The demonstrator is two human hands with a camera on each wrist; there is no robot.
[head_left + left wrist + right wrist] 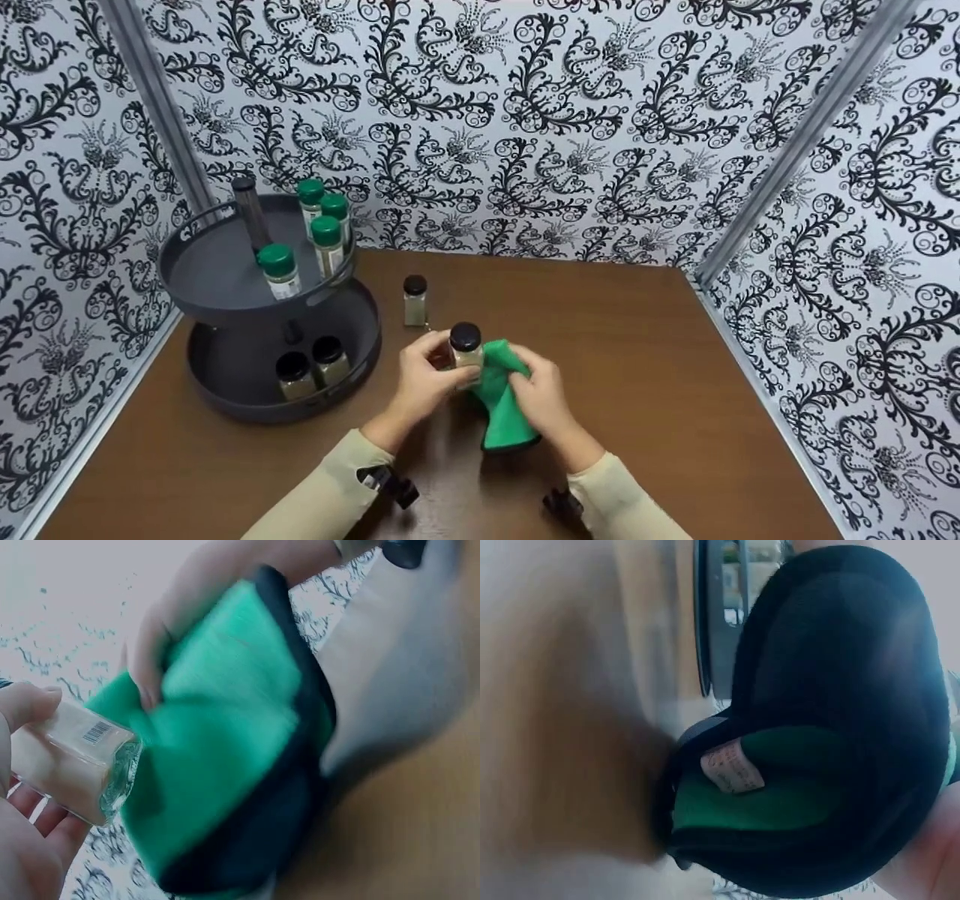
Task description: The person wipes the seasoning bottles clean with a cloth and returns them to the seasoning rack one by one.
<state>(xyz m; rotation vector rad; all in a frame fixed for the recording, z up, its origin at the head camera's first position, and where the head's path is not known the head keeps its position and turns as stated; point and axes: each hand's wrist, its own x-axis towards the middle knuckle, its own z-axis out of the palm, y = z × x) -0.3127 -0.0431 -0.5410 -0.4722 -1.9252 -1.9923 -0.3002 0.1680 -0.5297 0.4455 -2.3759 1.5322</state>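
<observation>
My left hand (429,382) grips a glass spice jar (466,352) with a black cap, raised over the table. In the left wrist view the jar (71,754) lies sideways across the frame, its glass base facing right and a barcode on its side. My right hand (541,390) pinches a green cloth (504,409) with a dark border, right beside the jar. The cloth (225,705) hangs in folds below the fingers. In the right wrist view its dark edging (840,652) and a small white tag (733,767) show, and most of the right hand is hidden.
A dark grey two-tier round tray (217,259) stands at the left. Its upper tier bears several green-capped jars (328,244) and a tall dark grinder (250,214); below are two black-capped jars (295,375). Another black-capped jar (415,301) stands on the brown table (600,322). Patterned walls enclose it.
</observation>
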